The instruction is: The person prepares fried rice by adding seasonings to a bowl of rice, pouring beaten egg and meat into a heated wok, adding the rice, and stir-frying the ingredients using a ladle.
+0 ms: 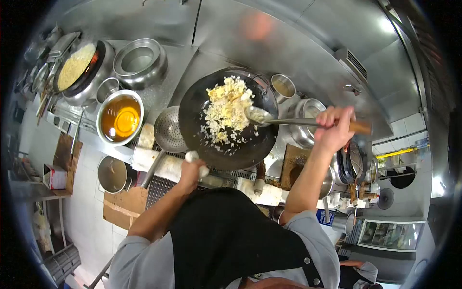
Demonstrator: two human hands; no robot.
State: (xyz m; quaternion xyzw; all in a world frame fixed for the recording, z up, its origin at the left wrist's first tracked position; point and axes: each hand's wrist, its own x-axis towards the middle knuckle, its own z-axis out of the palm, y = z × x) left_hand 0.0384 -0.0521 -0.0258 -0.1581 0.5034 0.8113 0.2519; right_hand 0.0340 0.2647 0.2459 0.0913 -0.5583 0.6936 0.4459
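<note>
A large dark wok holds a loose heap of white and yellow food, which looks like rice with egg. My right hand is closed round the handle of a metal ladle, just ahead of its wooden end. The ladle's bowl rests at the right side of the heap. At the wok's near left edge, my left hand grips a whitish cloth; the wok's handle beneath is hidden. A perforated strainer lies left of the wok.
Left of the strainer stands a bowl of amber liquid, with metal pots behind. Another wok sits far left. A pot is below left. Right are small pots and a co-worker's arm at lower right.
</note>
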